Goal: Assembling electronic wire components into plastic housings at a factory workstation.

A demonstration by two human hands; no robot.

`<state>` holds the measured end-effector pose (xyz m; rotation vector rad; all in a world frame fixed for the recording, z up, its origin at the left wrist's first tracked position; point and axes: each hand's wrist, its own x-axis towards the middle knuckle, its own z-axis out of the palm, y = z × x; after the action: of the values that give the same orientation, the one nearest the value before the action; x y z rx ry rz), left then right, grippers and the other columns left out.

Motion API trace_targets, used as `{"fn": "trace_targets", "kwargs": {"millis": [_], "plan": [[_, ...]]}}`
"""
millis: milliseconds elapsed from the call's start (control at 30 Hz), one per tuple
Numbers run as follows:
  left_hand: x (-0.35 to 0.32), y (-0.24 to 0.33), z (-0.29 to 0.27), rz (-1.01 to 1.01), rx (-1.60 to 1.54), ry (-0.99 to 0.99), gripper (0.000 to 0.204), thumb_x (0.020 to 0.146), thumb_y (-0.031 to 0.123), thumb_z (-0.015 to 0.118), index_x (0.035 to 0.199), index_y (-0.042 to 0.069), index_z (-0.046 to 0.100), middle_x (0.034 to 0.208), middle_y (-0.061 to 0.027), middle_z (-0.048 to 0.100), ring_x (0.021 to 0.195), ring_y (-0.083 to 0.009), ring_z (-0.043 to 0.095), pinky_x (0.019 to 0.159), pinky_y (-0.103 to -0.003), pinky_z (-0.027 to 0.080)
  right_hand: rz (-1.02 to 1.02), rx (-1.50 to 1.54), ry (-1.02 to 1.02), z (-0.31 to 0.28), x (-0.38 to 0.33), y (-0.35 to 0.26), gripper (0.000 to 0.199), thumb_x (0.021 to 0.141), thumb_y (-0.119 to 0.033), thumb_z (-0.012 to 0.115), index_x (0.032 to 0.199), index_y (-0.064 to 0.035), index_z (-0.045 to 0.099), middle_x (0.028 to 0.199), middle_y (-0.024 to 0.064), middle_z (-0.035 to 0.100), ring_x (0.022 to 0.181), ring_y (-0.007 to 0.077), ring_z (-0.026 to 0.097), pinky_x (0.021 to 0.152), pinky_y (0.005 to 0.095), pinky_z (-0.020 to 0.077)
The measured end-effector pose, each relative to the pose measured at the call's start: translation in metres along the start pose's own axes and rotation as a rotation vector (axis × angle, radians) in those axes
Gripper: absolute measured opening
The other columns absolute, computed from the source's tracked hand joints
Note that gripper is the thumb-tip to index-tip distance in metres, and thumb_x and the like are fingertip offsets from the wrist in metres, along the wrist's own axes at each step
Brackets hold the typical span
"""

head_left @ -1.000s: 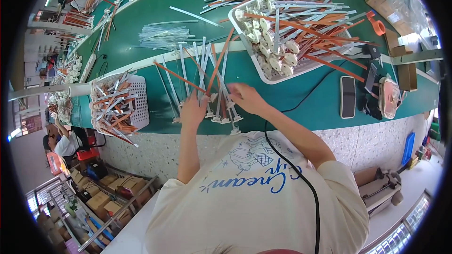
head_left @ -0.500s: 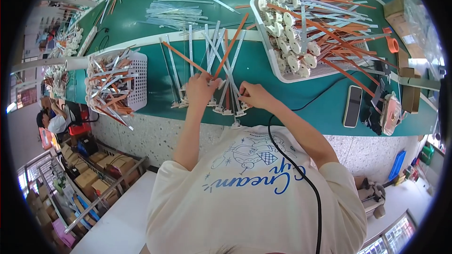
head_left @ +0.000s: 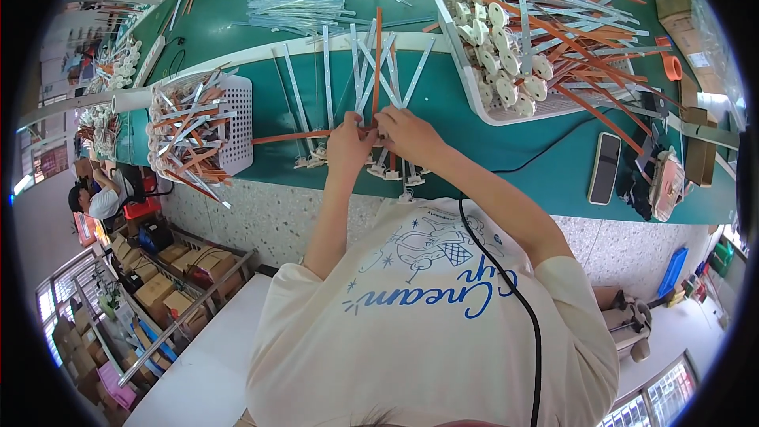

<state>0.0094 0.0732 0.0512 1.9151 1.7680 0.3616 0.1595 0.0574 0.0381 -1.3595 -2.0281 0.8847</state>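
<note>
Bright even light, soft shadows; sharp centre, fisheye-bent edges

Bare green surface is left at frame centre, hemmed by the white basket at left, the white tray above right, and the phone at right.

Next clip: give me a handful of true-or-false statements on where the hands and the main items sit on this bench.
1. Both hands meet at the fanned strips. True: left hand and right hand touch the strips.
2. The phone lies left of the hands. False: the phone lies to their right.
3. A white basket of strips stands to the left. True.
4. The bench top is red. False: the bench top is green.
</note>
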Motion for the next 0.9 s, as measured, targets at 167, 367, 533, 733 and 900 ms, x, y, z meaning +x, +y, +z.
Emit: {"fn": "trace_targets", "kwargs": {"millis": [167, 367, 533, 733, 900], "plan": [[0.0, 0.0, -0.006, 0.005, -0.012, -0.111, 0.017, 0.068, 0.014, 0.06, 0.076, 0.0, 0.053, 0.065, -0.013, 0.059, 0.061, -0.0286, 0.058, 0.056, -0.036, 0.045, -0.02, -0.13, -0.111, 0.016, 0.011, 0.001, 0.025, 0.068, -0.01, 0.058, 0.086, -0.0016, 0.043, 0.091, 0.0142, 0.048, 0.081, 0.0286, 0.052, 0.066, 0.0371, 0.0457], [-0.024, 0.014, -0.039, -0.166, -0.226, 0.023, 0.015, 0.073, 0.014, 0.057, 0.075, -0.001, 0.056, 0.06, -0.0142, 0.058, 0.056, -0.0276, 0.058, 0.055, -0.036, 0.045, 0.242, -0.006, -0.143, -0.003, -0.011, -0.013, 0.024, 0.071, -0.012, 0.057, 0.085, 0.0019, 0.043, 0.078, 0.0168, 0.052, 0.065, 0.028, 0.058, 0.056, 0.0334, 0.0493], [-0.026, 0.007, -0.027, -0.089, -0.02, -0.184, 0.022, 0.077, 0.02, 0.054, 0.074, -0.001, 0.058, 0.06, -0.0132, 0.059, 0.058, -0.0263, 0.06, 0.056, -0.034, 0.045, 0.608, 0.492, -0.568, -0.03, -0.033, -0.03, 0.019, 0.079, -0.015, 0.051, 0.076, 0.0023, 0.045, 0.064, 0.0137, 0.055, 0.046, 0.0209, 0.057, 0.043, 0.0289, 0.0449], [-0.001, -0.018, -0.048, -0.126, 0.001, 0.041, 0.045, 0.074, 0.041, 0.057, 0.09, -0.001, 0.055, 0.076, -0.0185, 0.058, 0.074, -0.0298, 0.058, 0.064, -0.038, 0.044, 0.285, 0.196, -0.181, -0.018, -0.059, 0.012, 0.023, 0.078, -0.022, 0.056, 0.074, -0.0009, 0.048, 0.062, 0.0148, 0.056, 0.047, 0.0193, 0.057, 0.045, 0.0295, 0.0446], [0.054, -0.118, -0.04, -0.397, 0.269, 0.239, 0.068, 0.068, 0.045, 0.063, 0.117, 0.004, 0.041, 0.111, -0.0279, 0.041, 0.101, -0.0394, 0.042, 0.085, -0.041, 0.036, 0.559, 0.227, -0.328, -0.024, -0.05, 0.001, 0.026, 0.079, -0.024, 0.057, 0.073, -0.0009, 0.045, 0.06, 0.0132, 0.056, 0.051, 0.0186, 0.058, 0.046, 0.0288, 0.0457]]}}
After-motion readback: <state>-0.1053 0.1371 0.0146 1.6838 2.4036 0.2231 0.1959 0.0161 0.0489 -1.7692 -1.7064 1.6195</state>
